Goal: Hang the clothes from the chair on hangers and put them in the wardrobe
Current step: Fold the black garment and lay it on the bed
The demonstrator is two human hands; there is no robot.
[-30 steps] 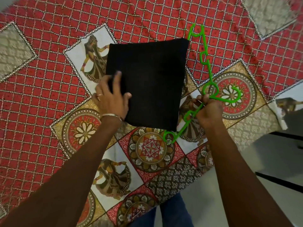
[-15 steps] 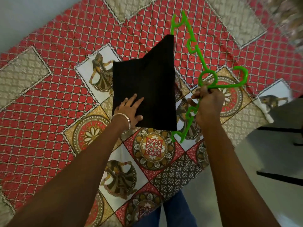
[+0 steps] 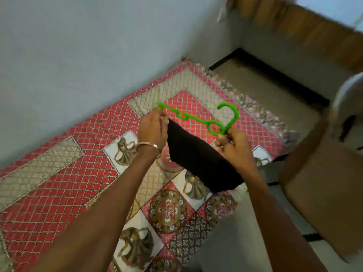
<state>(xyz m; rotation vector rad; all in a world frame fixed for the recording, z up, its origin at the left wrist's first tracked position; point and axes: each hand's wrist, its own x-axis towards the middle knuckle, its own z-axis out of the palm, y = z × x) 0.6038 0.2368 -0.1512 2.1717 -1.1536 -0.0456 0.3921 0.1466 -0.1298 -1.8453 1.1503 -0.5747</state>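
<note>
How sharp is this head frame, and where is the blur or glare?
Head view: green hanger, black cloth and both hands fairly sharp; right edge, with the curtain, motion-smeared; pale glare top right; walls bow from the wide lens.

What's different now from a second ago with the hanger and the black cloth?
The green hanger and black cloth have been lifted off the patterned bedspread; the cloth now hangs from the hanger in the air. The left hand, earlier flat on the cloth, now grips the hanger's far end. The view has swung up toward the wall. Unchanged: the right hand still grips the hanger near its hook.
</note>
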